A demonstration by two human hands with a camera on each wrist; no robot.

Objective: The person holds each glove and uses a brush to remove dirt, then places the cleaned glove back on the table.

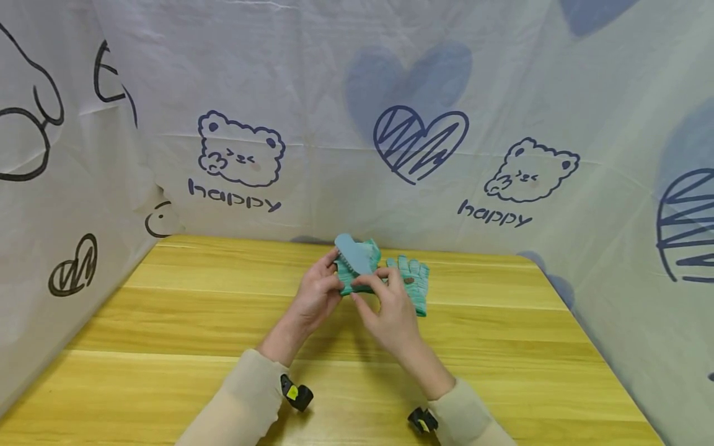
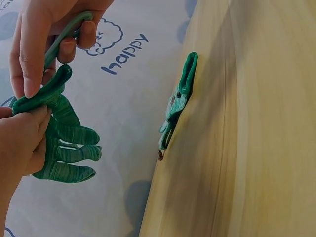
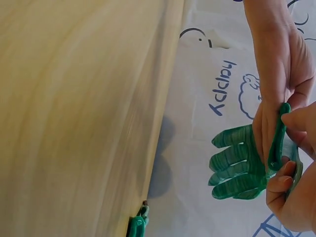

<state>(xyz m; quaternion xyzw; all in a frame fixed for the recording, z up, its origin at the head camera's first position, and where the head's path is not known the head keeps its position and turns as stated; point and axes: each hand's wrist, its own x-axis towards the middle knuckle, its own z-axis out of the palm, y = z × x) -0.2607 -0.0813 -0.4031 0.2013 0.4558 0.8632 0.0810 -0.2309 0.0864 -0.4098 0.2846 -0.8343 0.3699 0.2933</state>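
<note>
In the head view my left hand [image 1: 317,294] holds up a green knit glove [image 1: 347,286], pinching it by the cuff. The glove's fingers [image 2: 74,153] spread away from the hand in the left wrist view. Between the fingers of my right hand [image 1: 393,313] is the handle of a light blue brush [image 1: 352,253], whose bristles face the glove. Fingertips of the right hand also reach the cuff opening [image 3: 277,143]. A second green glove [image 1: 421,291] lies flat on the table, just beyond the right hand.
The wood-grain table [image 1: 223,310] extends under both arms. A white printed cloth [image 1: 329,186] hangs behind its far edge and along both sides. Against the second glove shows a small brown piece [image 1: 409,280]. Black camera mounts [image 1: 298,394] sit on both wrists.
</note>
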